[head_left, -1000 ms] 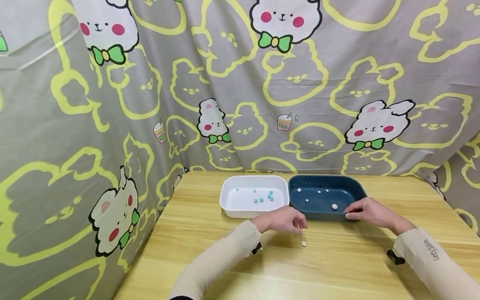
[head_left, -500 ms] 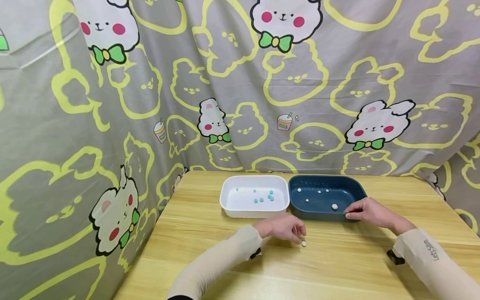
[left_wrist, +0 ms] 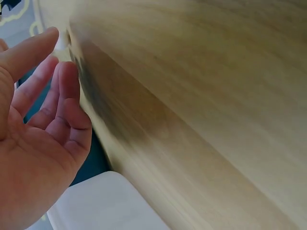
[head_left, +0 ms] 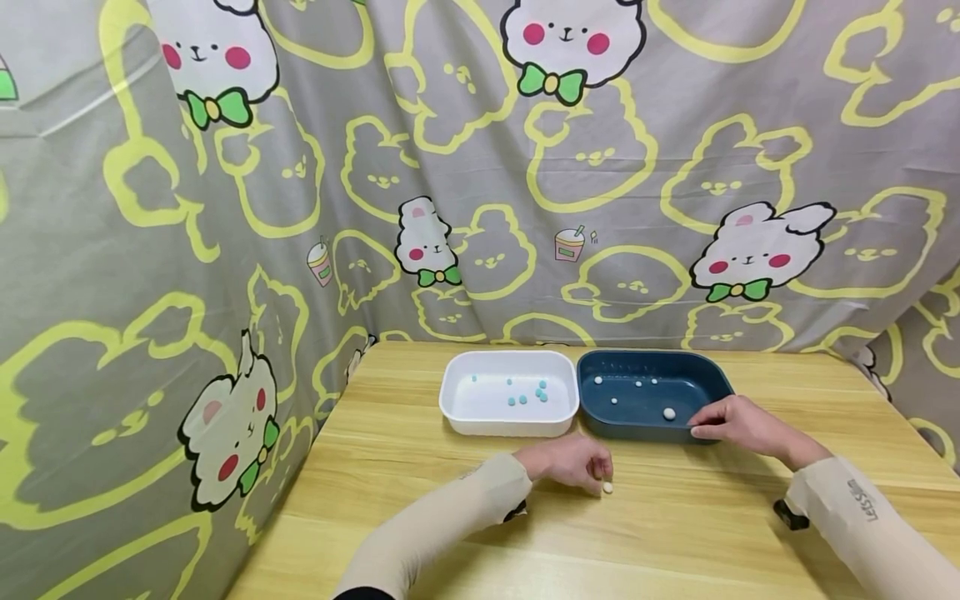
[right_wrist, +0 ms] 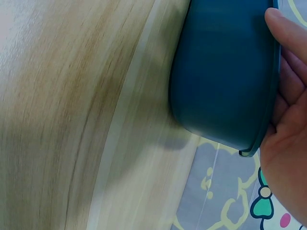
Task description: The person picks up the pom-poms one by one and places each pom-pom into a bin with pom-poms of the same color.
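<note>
Low over the table's middle, my left hand has its fingertips right beside a small white ball. In the left wrist view, the thumb and the bent fingers stand apart, with no clear hold on anything. The right hand grips the near right rim of a dark blue tub, thumb outside and fingers inside. Several white balls lie in that tub, the largest close to the right hand. In the right wrist view the thumb presses the tub's outer wall.
A white tub stands against the left side of the blue one and holds several small light-blue balls. Both are near the back of the wooden table. A patterned grey curtain hangs behind and along the left.
My left hand has come down and slightly toward me, so its fingertips are now beside the white ball. The ball, both tubs and the right hand stay put.
</note>
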